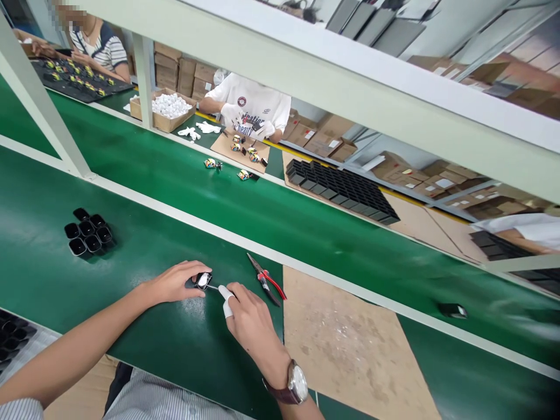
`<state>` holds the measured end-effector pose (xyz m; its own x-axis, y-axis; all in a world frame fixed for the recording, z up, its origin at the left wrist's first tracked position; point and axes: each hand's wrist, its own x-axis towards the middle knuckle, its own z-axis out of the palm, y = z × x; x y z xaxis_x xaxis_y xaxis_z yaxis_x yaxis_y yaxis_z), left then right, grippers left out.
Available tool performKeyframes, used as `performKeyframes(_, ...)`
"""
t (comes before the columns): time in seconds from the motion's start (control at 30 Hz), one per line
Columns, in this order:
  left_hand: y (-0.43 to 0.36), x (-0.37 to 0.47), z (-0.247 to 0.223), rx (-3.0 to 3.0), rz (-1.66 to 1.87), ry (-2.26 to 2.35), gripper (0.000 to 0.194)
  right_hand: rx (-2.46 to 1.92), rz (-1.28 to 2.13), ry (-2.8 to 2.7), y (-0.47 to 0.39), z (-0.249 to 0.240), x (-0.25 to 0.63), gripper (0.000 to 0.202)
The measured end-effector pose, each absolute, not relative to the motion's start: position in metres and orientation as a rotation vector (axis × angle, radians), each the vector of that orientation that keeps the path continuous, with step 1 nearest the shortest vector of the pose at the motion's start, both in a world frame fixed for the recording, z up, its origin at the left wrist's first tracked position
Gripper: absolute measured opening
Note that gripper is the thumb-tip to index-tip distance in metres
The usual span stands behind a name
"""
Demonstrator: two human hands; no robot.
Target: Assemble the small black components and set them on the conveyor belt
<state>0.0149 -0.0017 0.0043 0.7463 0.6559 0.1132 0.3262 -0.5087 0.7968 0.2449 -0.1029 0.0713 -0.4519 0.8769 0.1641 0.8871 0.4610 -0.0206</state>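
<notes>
My left hand point(177, 284) is closed around a small black plastic housing point(208, 276), with something white showing in its open end. My right hand point(251, 321), with white covers on fingers and a watch at the wrist, grips a thin metal tool point(213, 287). The tool's tip reaches to the housing's opening; its handle is hidden by the fingers, so I cannot tell its kind. Just beyond my right hand lies a pair of red-handled long-nose pliers point(265, 279). Several black cup-like housings point(90, 233) stand grouped on the green bench to the left.
A cardboard sheet point(345, 344) lies to the right. Past a pale rail point(175, 210) runs a green belt point(245, 216) carrying small wired parts point(213, 165) and a black housing point(453, 310). Co-workers sit opposite, near a box of white pieces point(170, 106) and rows of black housings point(341, 189).
</notes>
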Motion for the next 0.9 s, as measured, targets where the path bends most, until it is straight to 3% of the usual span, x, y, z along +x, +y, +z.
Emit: performKeyframes(0.9, 0.000, 0.016, 0.001, 2.140, 0.579, 0.677, 0.052, -1.530, -0.021, -2.650, -0.086, 0.085, 0.240, 0.030)
